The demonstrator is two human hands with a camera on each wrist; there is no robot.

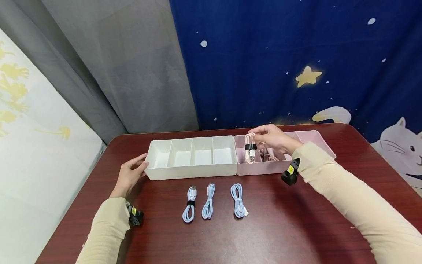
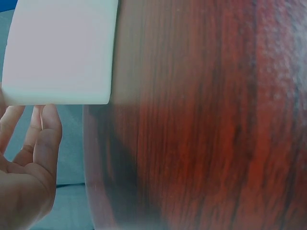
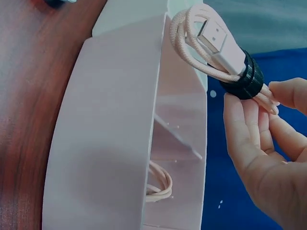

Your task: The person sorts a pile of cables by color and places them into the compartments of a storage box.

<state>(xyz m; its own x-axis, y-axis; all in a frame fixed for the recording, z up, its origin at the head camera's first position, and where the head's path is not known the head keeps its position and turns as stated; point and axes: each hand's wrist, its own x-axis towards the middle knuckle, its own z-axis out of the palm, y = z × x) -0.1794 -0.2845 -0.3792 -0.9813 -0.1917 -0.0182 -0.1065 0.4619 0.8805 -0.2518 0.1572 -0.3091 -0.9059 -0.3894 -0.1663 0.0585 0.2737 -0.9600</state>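
Pink cable [image 3: 229, 59] hangs from the right grip [image 1: 273, 138].

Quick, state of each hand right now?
Left hand: open, touching the end of the white tray.
Right hand: closed, holding a bundled pink cable.

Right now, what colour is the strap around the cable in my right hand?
The strap is black, showing best in the right wrist view.
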